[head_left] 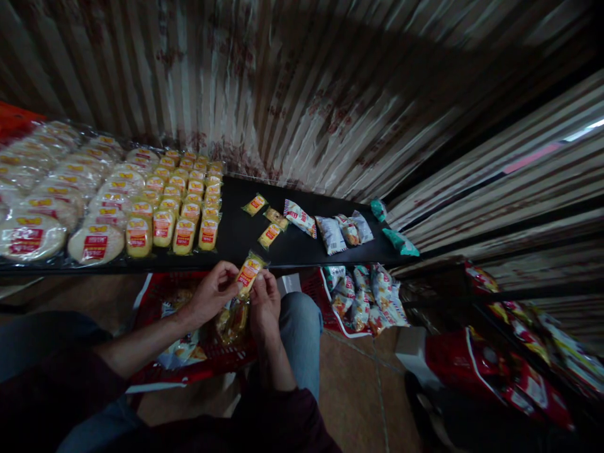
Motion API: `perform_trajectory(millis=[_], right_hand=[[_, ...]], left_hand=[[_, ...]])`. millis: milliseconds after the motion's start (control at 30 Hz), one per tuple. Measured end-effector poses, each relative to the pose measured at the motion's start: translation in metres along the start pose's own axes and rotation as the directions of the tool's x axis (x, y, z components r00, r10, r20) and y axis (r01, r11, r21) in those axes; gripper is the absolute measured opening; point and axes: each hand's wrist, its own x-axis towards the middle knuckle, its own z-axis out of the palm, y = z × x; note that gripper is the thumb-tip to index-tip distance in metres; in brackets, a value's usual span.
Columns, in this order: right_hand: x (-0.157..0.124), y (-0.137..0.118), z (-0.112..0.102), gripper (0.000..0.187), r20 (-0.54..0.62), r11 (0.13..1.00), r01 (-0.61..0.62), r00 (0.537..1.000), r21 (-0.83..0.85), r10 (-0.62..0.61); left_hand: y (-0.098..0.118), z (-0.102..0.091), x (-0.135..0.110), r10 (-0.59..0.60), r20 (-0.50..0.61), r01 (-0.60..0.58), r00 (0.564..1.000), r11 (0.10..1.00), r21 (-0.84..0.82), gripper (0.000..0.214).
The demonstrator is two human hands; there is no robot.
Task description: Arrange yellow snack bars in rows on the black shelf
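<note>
Both my hands hold a strip of small yellow snack packets just in front of the black shelf. My left hand pinches the top packet from the left, fingers closed. On the strip's right side, my right hand grips with closed fingers, and more packets hang below between the hands. Rows of the same yellow packets stand on the shelf to the left. A few loose yellow packets lie in the shelf's middle.
Large round flatbread packs fill the shelf's left end. White snack bags and green packets lie on its right. A red basket sits under my hands, another red basket with bags to the right. Corrugated metal wall behind.
</note>
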Motion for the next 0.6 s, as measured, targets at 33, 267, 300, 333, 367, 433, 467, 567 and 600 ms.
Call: perform_trajectory(millis=[33,267,300,333,367,433,467,567,600], right_hand=[[0.0,0.0,0.001,0.025,0.003,1.0,0.004,1.0,-0.011,-0.004],[-0.001,0.002,0.004,0.024,0.008,1.0,0.017,1.0,-0.005,-0.017],[-0.001,0.003,0.004,0.024,0.005,1.0,0.022,1.0,-0.008,-0.022],[-0.001,0.002,0.004,0.023,0.0,0.999,0.03,1.0,-0.018,-0.03],[-0.001,0.001,0.005,0.022,-0.005,0.999,0.04,0.999,-0.034,-0.04],[-0.002,-0.002,0.007,0.021,-0.014,0.996,0.057,0.998,-0.074,-0.059],[-0.003,-0.004,0.008,0.021,-0.018,0.994,0.061,0.998,-0.093,-0.063],[-0.004,-0.011,0.014,0.022,-0.034,0.991,0.048,0.998,-0.126,-0.053],[-0.005,-0.012,0.016,0.023,-0.036,0.99,0.046,0.998,-0.134,-0.052]], left_hand=[[0.0,0.0,0.0,0.005,-0.003,-0.005,1.0,1.0,0.002,0.021],[0.005,-0.003,0.001,-0.01,-0.013,0.009,1.0,1.0,-0.012,0.023],[0.006,-0.003,0.001,-0.011,-0.014,0.01,1.0,1.0,-0.007,0.024],[0.006,-0.003,0.001,-0.012,-0.011,0.012,1.0,1.0,-0.002,0.025],[0.006,-0.003,0.001,-0.013,-0.005,0.013,1.0,1.0,-0.001,0.026],[0.006,-0.002,0.001,-0.018,0.01,0.018,1.0,1.0,-0.009,0.028],[0.005,-0.001,0.002,-0.02,0.012,0.02,1.0,1.0,-0.016,0.029],[0.002,0.0,0.002,-0.025,0.008,0.025,1.0,0.999,-0.026,0.03],[0.002,0.001,0.002,-0.025,0.007,0.025,1.0,0.999,-0.026,0.031]])
